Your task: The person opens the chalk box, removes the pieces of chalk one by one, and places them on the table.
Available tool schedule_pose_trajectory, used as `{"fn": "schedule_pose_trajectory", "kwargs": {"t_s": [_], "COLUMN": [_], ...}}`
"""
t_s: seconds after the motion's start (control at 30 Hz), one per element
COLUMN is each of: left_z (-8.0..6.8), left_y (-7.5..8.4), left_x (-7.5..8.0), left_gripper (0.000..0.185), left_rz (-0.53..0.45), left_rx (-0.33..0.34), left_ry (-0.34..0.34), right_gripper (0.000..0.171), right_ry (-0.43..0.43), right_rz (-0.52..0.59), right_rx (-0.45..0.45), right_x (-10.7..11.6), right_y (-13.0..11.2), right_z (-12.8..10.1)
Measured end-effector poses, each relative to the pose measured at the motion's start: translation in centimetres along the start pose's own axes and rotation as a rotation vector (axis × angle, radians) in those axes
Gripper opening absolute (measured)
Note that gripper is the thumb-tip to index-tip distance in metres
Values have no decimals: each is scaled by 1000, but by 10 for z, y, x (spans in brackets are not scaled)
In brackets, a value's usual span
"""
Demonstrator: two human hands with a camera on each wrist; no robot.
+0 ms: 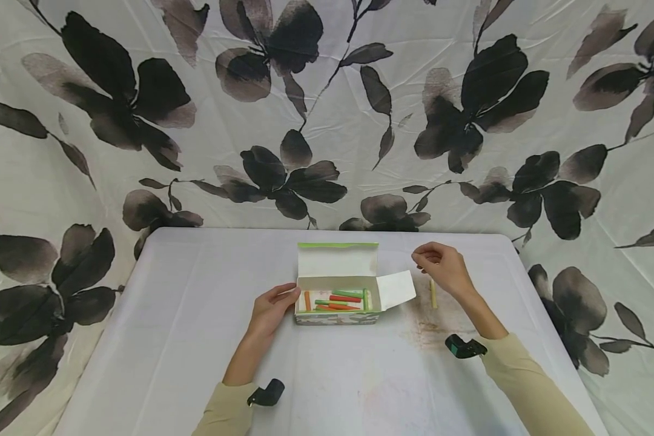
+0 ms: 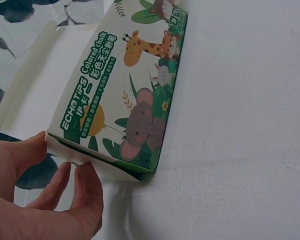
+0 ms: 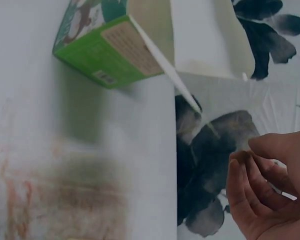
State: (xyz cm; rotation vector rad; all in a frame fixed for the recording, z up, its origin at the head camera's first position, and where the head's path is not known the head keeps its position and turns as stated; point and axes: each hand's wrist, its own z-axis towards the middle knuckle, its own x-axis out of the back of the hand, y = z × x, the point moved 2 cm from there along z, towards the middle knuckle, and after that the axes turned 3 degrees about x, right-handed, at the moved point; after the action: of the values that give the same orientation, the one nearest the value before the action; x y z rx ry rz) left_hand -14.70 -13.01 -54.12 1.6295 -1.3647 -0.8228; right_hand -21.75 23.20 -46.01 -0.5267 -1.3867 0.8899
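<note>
Several green, red and orange chalk sticks [image 1: 345,298] lie in the open colored-chalk box [image 1: 335,320], which we see on the white tabletop [image 1: 196,303]. The left hand's [image 1: 269,312] fingers clamp its left end; the right hand's [image 1: 444,267], loosely bent and close together, hang near a yellow chalk stick [image 1: 433,294]. Beyond, we see floral cloth [image 1: 360,121].

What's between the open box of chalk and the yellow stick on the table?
The white side flap of the box, then a strip of brown-stained tabletop; the head view shows it.
</note>
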Motion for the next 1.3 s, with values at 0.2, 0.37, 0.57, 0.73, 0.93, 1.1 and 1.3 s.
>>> {"fn": "schedule_pose_trajectory", "kwargs": {"t_s": [0.2,0.37,0.57,0.73,0.93,1.1,1.3], "left_z": [-1,-1,1,0,1,0,1], "left_y": [0,0,-1,0,0,0,-1], "left_x": [2,3,2,3,2,1,1], "left_gripper": [41,42,42,41,42,43,43], "left_rz": [11,10,6,13,14,15,11], "left_rx": [-1,-2,4,0,-5,-1,7], "left_ry": [-3,-3,1,-1,3,4,7], "right_gripper": [18,14,13,14,16,17,21], "right_ry": [-84,-143,-243,-345,-437,-501,-600], "right_rz": [37,12,14,44,43,-7,-56], "right_rx": [39,80,143,186,223,283,327], "right_x": [-15,-29,-49,-66,-82,-96,-112], "right_y": [-18,-30,-37,-39,-40,-43,-46], "right_z": [7,8,9,11,12,11,10]}}
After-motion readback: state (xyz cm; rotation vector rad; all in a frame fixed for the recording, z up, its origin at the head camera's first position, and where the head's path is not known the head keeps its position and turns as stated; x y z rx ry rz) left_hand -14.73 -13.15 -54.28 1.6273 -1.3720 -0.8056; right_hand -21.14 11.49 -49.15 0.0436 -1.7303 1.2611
